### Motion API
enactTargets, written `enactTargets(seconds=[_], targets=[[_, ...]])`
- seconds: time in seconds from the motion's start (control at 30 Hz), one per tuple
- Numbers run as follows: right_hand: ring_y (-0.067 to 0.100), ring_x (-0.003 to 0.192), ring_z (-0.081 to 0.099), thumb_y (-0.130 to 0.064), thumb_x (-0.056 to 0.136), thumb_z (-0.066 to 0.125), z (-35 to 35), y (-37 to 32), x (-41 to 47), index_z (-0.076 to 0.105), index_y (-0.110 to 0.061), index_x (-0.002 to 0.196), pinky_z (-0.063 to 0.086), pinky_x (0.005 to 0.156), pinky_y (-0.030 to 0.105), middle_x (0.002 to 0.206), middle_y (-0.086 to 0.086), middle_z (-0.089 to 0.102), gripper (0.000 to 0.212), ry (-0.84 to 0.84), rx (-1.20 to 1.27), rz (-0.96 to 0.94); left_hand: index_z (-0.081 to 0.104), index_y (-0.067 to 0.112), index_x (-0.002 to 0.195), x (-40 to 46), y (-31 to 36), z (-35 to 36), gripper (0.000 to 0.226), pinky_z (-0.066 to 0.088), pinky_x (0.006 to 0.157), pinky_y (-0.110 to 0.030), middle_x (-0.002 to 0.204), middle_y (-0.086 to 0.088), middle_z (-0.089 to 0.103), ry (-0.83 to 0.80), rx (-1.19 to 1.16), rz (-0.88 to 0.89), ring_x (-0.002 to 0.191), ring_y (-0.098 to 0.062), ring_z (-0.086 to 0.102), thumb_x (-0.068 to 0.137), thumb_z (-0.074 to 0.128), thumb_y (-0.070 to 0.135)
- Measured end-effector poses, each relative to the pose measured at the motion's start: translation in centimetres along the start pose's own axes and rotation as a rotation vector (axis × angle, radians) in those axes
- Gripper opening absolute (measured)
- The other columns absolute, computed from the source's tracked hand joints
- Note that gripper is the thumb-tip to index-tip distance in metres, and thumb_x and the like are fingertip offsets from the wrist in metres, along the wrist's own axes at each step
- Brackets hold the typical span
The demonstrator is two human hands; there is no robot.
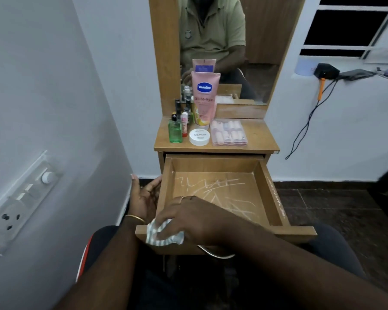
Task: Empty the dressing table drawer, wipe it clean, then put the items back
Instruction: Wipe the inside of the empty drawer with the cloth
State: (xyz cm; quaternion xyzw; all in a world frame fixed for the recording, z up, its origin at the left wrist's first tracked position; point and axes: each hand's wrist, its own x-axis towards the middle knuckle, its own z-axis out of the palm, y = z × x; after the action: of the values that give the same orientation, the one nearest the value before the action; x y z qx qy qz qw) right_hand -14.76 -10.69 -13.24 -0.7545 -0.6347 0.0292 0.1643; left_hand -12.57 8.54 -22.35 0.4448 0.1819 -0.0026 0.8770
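R hand [188,220]: we grip striped cloth [164,236] at drawer [276,198] front-left corner.
L hand [143,198]: fingers relaxed, against drawer's outer left wall.
Table [255,139]: our bottles, tube.

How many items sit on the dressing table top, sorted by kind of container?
Tubes: 1, the pink Vaseline tube
Round tubs: 1, the white nail polish remover tub
Clear cases: 1, the clear plastic case
Small bottles: the green bottle plus a cluster behind it, too crowded to count
Total: 4 clearly separable, plus the cluster
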Motion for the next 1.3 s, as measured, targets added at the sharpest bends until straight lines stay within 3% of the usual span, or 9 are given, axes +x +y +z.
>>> enactTargets(seconds=[0.2, 0.37, 0.47, 0.7, 0.8, 0.87, 0.97, 1.07, 1.3], targets=[[0.007, 0.114, 0.054, -0.023, 0.082, 0.075, -2.9, 1.6, -8.5, 0.075, -0.032, 0.109, 0.044, 0.089, 0.026, 0.126, -0.014, 0.064, 0.029, -0.039, 0.056, 0.230, 0.064, 0.011, 0.128, 0.0, -0.3, 0.4, 0.096, 0.051, 0.090, -0.044, 0.113, -0.016, 0.068, 0.020, 0.076, 0.027, 0.102, -0.029, 0.065, 0.078, 0.029, 0.086], [0.000, 0.113, 0.053, -0.032, 0.083, 0.075, -5.0, 2.3, -14.7, 0.074, -0.037, 0.106, 0.046, 0.089, 0.023, 0.121, -0.021, 0.063, 0.023, -0.072, 0.051, 0.337, 0.067, 0.019, 0.124, -0.9, 0.1, 0.8, 0.072, 0.050, 0.094, -0.053, 0.123, -0.022, 0.065, -0.045, 0.219, 0.036, 0.111, -0.036, 0.062, 0.083, 0.047, 0.074], [0.002, 0.110, 0.055, -0.028, 0.080, 0.078, -6.1, 2.2, -17.7, 0.073, -0.039, 0.105, 0.049, 0.085, 0.025, 0.118, -0.022, 0.064, 0.028, -0.077, -0.070, 0.372, 0.066, 0.018, 0.123, -1.1, 1.3, 1.0, 0.070, 0.040, 0.104, -0.062, 0.126, -0.028, 0.059, -0.125, 0.428, 0.018, 0.115, -0.048, 0.055, 0.079, 0.059, 0.072], [-0.005, 0.117, 0.052, -0.023, 0.084, 0.070, -5.5, 3.0, -24.1, 0.073, -0.038, 0.105, 0.052, 0.090, 0.030, 0.119, -0.027, 0.062, 0.026, 0.093, -0.043, 0.453, 0.062, 0.029, 0.128, -0.9, 5.0, 4.4, 0.091, 0.037, 0.110, -0.050, 0.137, -0.002, 0.059, -0.109, 1.024, -0.174, 0.126, -0.025, 0.055, 0.063, 0.050, 0.092], [-0.006, 0.111, 0.056, -0.017, 0.081, 0.067, -6.1, 3.2, -25.9, 0.074, -0.038, 0.101, 0.053, 0.087, 0.026, 0.115, -0.028, 0.063, 0.029, 0.131, -0.022, 0.517, 0.059, 0.018, 0.126, -1.9, 4.1, 8.2, 0.081, 0.040, 0.106, -0.046, 0.143, -0.009, 0.051, 0.037, 1.229, -0.038, 0.128, -0.031, 0.050, 0.077, 0.047, 0.082], [-0.007, 0.105, 0.060, -0.018, 0.080, 0.063, -7.1, 3.2, -26.4, 0.075, -0.035, 0.096, 0.053, 0.082, 0.020, 0.109, -0.024, 0.066, 0.027, 0.136, 0.004, 0.527, 0.061, 0.021, 0.117, -2.6, 2.5, 10.7, 0.083, 0.043, 0.104, -0.049, 0.138, -0.010, 0.054, 0.112, 1.426, 0.136, 0.123, -0.033, 0.052, 0.070, 0.043, 0.086], [-0.011, 0.102, 0.060, -0.004, 0.074, 0.065, -8.3, 3.6, -27.1, 0.073, -0.034, 0.099, 0.050, 0.081, 0.013, 0.103, -0.025, 0.067, 0.040, 0.150, 0.031, 0.573, 0.043, 0.029, 0.140, -3.7, -1.0, 13.9, 0.095, 0.024, 0.114, -0.059, 0.159, -0.011, 0.021, -0.100, 1.794, 0.226, 0.145, -0.036, 0.021, 0.071, 0.027, 0.092], [-0.008, 0.107, 0.056, -0.002, 0.076, 0.065, -8.0, 4.7, -27.1, 0.073, -0.036, 0.109, 0.049, 0.090, 0.024, 0.115, -0.028, 0.061, 0.049, 0.181, 0.046, 0.704, 0.019, 0.029, 0.153, -6.1, -4.3, 17.1, 0.084, 0.006, 0.116, -0.057, 0.164, -0.001, -0.007, -0.341, 1.895, 0.184, 0.151, -0.027, -0.003, 0.085, 0.030, 0.078], [0.000, 0.117, 0.052, -0.016, 0.078, 0.076, -6.0, 6.8, -24.3, 0.068, -0.046, 0.115, 0.052, 0.087, 0.033, 0.126, -0.024, 0.058, 0.048, -0.036, -0.058, 0.644, 0.007, 0.023, 0.155, -7.1, -7.3, 18.7, 0.074, 0.000, 0.118, -0.053, 0.164, -0.001, -0.013, -0.350, 1.951, 0.278, 0.151, -0.024, -0.011, 0.095, 0.016, 0.066]])
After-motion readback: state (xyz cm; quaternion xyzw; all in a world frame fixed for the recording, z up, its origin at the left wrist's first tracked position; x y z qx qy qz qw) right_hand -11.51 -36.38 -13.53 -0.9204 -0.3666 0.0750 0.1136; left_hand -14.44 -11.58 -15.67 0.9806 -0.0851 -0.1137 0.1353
